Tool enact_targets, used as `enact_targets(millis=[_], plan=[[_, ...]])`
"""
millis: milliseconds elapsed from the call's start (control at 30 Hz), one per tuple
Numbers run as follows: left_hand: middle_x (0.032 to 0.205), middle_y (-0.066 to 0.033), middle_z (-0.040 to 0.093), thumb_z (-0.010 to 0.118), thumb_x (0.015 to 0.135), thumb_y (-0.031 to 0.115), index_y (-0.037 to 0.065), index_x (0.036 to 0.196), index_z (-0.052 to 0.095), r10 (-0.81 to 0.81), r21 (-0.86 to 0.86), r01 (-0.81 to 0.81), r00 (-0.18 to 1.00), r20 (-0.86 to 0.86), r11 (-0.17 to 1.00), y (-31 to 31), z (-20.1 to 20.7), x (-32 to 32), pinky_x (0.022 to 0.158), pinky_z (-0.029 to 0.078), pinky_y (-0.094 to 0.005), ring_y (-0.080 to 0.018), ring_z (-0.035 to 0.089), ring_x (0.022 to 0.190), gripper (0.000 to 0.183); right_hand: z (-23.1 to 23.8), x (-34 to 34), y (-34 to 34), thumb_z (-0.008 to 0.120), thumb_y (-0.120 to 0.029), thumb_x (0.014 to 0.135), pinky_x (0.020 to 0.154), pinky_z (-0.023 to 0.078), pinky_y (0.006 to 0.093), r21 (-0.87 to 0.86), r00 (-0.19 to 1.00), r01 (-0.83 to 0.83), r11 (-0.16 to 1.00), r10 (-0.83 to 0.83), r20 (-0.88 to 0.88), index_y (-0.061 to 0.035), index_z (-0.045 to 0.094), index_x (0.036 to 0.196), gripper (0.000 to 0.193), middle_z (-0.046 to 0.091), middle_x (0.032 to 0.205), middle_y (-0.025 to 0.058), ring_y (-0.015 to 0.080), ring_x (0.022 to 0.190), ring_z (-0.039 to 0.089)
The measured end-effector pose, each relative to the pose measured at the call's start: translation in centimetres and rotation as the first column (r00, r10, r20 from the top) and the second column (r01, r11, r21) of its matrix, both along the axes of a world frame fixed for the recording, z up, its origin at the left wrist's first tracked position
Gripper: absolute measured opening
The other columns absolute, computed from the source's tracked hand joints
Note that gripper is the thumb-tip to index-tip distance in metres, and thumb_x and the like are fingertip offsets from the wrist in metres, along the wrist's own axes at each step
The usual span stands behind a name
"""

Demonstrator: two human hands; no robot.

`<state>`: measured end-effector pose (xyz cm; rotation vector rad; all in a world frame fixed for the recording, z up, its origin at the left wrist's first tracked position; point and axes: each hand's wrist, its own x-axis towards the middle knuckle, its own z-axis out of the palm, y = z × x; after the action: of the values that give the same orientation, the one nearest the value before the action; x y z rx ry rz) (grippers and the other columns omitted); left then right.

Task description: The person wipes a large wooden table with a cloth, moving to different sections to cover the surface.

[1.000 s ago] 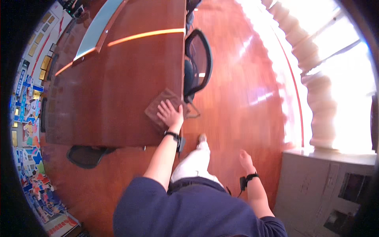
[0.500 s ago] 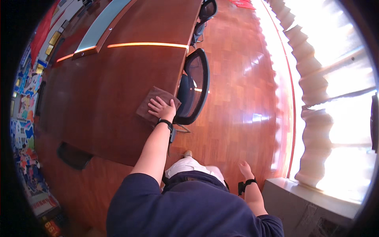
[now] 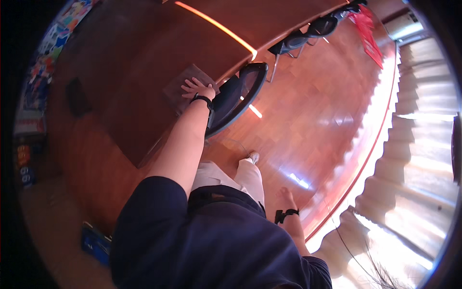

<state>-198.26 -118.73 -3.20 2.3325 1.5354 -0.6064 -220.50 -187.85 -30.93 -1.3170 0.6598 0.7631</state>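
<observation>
My left hand [image 3: 198,89] lies flat with its fingers spread on a folded brown cloth [image 3: 182,77]. The cloth rests near the right edge of a dark reddish-brown wooden table [image 3: 139,101], and the palm presses on it without gripping. Just beside that hand, a black mesh-backed chair [image 3: 257,91] stands against the table edge. My right hand [image 3: 286,196] hangs low at my side over the floor, apart from everything. It looks loosely open and holds nothing I can see, though its fingers are somewhat blurred.
More black chairs [image 3: 321,28] line the table's far right side. A red sheet-like item [image 3: 368,36] lies beyond them. Pale curtains [image 3: 409,139] hang along the right. Another dark chair [image 3: 77,98] sits at the table's left, and a blue box [image 3: 95,243] lies at lower left.
My view has turned to the right and I have stepped forward. My left hand stays flat on the cloth, both near the table edge. My right hand still hangs at my side.
</observation>
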Motion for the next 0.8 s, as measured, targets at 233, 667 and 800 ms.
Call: enact_targets(millis=[233, 667, 800], plan=[[0.156, -0.0153, -0.009, 0.042, 0.091, 0.053, 0.013, 0.151, 0.002, 0.263, 0.005, -0.264, 0.964, 0.046, 0.965, -1.8, -0.6, 1.8, 0.109, 0.015, -0.0619, -0.0435, -0.003, 0.142, 0.082, 15.5, 23.1, 0.4, 0.059, -0.02, 0.084, 0.068, 0.051, 0.0318, -0.692, 0.725, -0.512, 0.509, 0.688, -0.031, -0.0055, 0.057, 0.12, 0.04, 0.068, 0.089, 0.0099, 0.0168, 0.075, 0.064], [0.155, -0.0159, 0.012, 0.042, 0.095, 0.028, 0.012, 0.149, 0.018, 0.277, 0.242, -0.2, 0.895, -0.348, 0.949, -5.2, -2.9, 17.1, 0.095, 0.042, -0.0523, -0.0436, 0.026, 0.135, 0.061, 14.8, 45.6, 8.6, 0.057, -0.02, 0.088, 0.067, 0.053, 0.0303, -0.615, 0.368, -0.705, 0.354, 0.923, 0.109, -0.0023, 0.05, 0.127, 0.044, 0.066, 0.092, 0.0132, 0.0168, 0.076, 0.063], [0.152, -0.0196, 0.023, 0.033, 0.096, 0.017, 0.006, 0.147, 0.024, 0.168, 0.322, 0.002, 0.85, -0.5, 0.947, -6.0, -4.4, 21.6, 0.084, 0.051, -0.0452, -0.0422, 0.04, 0.129, 0.053, 14.2, 51.9, 11.2, 0.058, -0.018, 0.088, 0.07, 0.054, 0.0311, -0.666, 0.266, -0.691, 0.281, 0.955, 0.128, -0.0028, 0.048, 0.129, 0.044, 0.065, 0.097, 0.0144, 0.0188, 0.08, 0.064]])
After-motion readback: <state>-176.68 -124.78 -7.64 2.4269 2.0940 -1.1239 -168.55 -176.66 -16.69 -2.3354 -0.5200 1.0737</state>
